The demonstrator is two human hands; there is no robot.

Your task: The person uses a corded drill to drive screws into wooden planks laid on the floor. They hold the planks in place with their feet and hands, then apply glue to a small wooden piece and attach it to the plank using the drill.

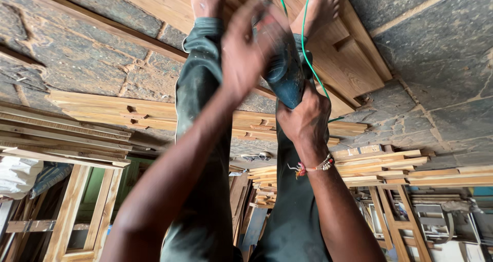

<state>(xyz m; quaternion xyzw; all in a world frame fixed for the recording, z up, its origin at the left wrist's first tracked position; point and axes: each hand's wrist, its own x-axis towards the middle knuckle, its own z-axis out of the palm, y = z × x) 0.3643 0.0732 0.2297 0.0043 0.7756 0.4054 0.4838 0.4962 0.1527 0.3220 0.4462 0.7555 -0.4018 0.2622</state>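
1. The right hand [306, 119] is closed around the grip of a dark blue-green electric power tool [283, 73], held between the person's legs above a light wooden frame [354, 61].
2. The left hand [246, 46], blurred, lies on the tool's top; I cannot tell its grip.
3. A thin green cable [306, 41] runs beside the tool.
4. Stacked wooden planks [97, 110] lie on the grey stone floor [441, 46].
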